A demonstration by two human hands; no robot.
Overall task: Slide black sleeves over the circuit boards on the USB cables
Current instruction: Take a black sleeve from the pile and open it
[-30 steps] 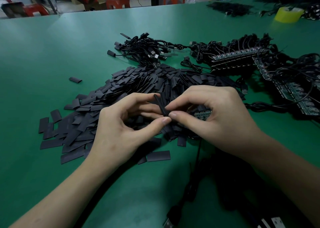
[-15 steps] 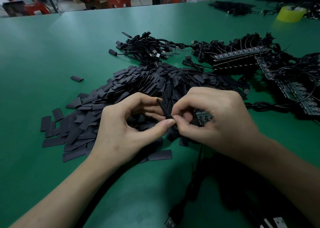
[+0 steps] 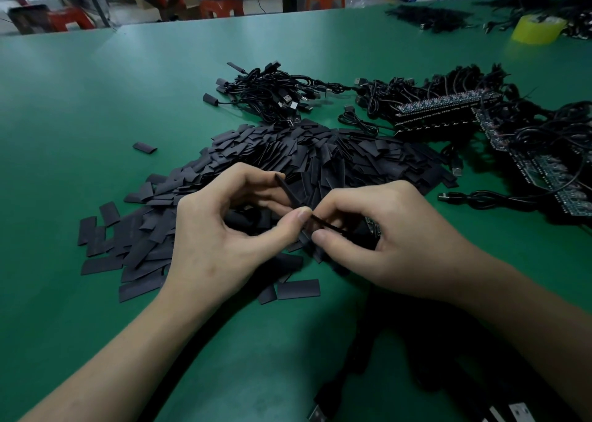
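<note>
Within left hand (image 3: 217,239), black sleeve (image 3: 288,190)

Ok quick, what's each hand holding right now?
Left hand: pinches a black sleeve between thumb and fingers.
Right hand: fingers curled round a small circuit board, which is mostly hidden.

No text, label, brand or number can be read anywhere in the head view. Any print on the circuit boards (image 3: 442,106) at the right is too small and blurred to make out, and the yellow tape roll (image 3: 535,32) shows no legible lettering.
</note>
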